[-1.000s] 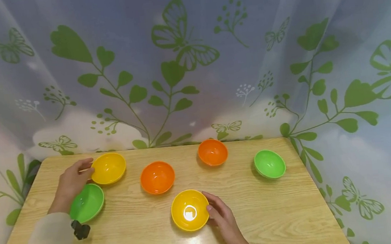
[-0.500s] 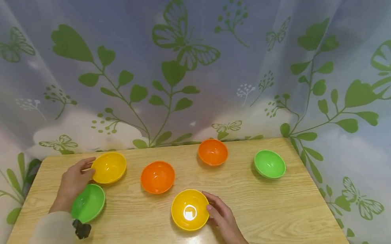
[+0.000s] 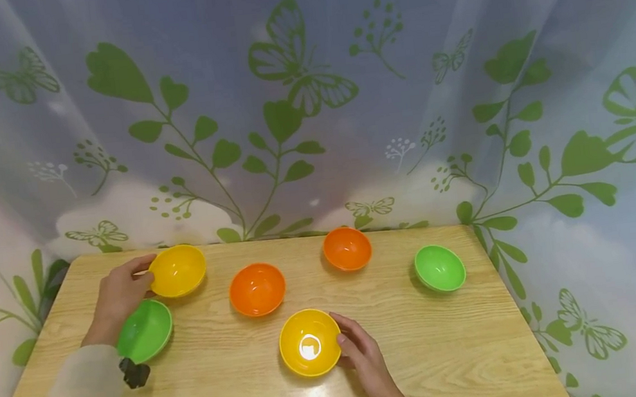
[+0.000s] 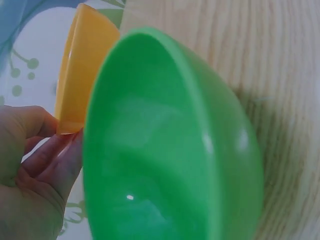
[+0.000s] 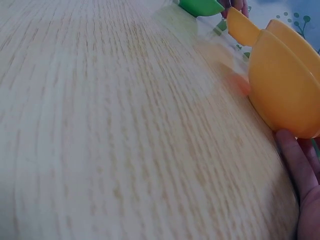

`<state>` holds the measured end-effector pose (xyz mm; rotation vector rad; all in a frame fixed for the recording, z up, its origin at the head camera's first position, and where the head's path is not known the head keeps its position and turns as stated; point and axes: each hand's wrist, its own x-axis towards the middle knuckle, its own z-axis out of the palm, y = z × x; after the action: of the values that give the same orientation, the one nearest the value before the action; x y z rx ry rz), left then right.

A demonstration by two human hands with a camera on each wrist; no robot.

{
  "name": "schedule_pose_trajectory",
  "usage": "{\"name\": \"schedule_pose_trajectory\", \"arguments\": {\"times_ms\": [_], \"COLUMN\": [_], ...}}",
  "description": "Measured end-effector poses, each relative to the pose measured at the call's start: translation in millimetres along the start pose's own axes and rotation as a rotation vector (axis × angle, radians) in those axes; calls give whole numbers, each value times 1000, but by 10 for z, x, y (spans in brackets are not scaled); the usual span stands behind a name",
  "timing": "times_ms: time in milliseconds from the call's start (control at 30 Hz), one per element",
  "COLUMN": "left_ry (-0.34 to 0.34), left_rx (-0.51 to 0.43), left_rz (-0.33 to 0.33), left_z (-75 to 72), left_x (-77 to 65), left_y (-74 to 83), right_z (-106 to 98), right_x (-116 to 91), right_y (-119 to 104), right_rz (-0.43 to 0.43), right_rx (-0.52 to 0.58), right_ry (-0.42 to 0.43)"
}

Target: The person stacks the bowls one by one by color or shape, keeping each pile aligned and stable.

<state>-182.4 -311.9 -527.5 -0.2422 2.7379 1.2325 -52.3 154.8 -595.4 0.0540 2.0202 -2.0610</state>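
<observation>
Toward the back left corner of the counter [image 3: 456, 352], the back yellow bowl [image 3: 179, 271] is facing open side up, the left hand [image 3: 119, 296] pinching its left edge between thumb and fingers. Nearer the front, about mid-counter, the front yellow bowl [image 3: 310, 343] is resting upright and catching a bright reflection inside; the right hand [image 3: 366, 358] is gripping its right side, thumb and fingers closing against it. These 2 bowls are standing well apart. Just in front of the back yellow bowl, the left green bowl [image 3: 147, 331] is sitting partly hidden behind the left hand. Roughly between the 2 yellow bowls, the left orange bowl [image 3: 257, 289] is resting apart from both. Farther right, the right orange bowl [image 3: 347, 249] is standing near the back edge, and the right green bowl [image 3: 440, 268] is sitting near the right edge. A pale sleeve [image 3: 77, 395] is covering the left arm, a small black object [image 3: 135, 373] showing beside it. Behind everything, a curtain [image 3: 342, 150] printed with green leaves and butterflies is hanging.
</observation>
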Motion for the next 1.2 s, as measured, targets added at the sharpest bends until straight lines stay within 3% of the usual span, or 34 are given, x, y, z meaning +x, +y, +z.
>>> {"name": "schedule_pose_trajectory", "arguments": {"times_ms": [667, 1200], "left_ry": [-41, -76], "left_rx": [-24, -6], "left_rz": [102, 179], "left_z": [-64, 62], "left_x": [-258, -515], "left_y": [396, 726], "right_z": [-4, -12], "right_x": [13, 8], "right_y": [22, 34], "right_rz": [-9, -14], "right_rx": [-5, -5], "right_ry": [-2, -12]}}
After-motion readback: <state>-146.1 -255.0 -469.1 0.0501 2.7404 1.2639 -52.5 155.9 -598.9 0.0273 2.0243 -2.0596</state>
